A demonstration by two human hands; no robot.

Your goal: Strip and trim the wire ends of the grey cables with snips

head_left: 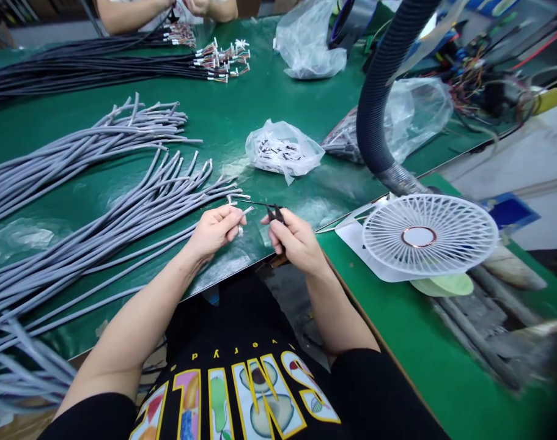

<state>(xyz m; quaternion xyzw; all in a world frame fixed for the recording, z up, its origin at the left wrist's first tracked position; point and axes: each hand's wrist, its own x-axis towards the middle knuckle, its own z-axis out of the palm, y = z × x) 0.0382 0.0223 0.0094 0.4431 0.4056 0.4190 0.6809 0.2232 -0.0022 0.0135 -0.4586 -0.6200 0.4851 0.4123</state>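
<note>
My left hand (216,229) is closed around the stripped end of a grey cable (122,260) that runs off to the left over the green table (241,122). My right hand (293,238) pinches a small black tool (275,213), held just right of the cable tip. Both hands hover at the table's near edge, a few centimetres apart. A thin dark wire (255,203) lies just beyond the fingers.
Bundles of grey cables (99,183) cover the left. Black cables with connectors (122,61) lie at the back, by another person's arms (136,12). Plastic bags (282,150) of small parts sit mid-table. A white fan (427,235) and a black hose (379,104) stand to the right.
</note>
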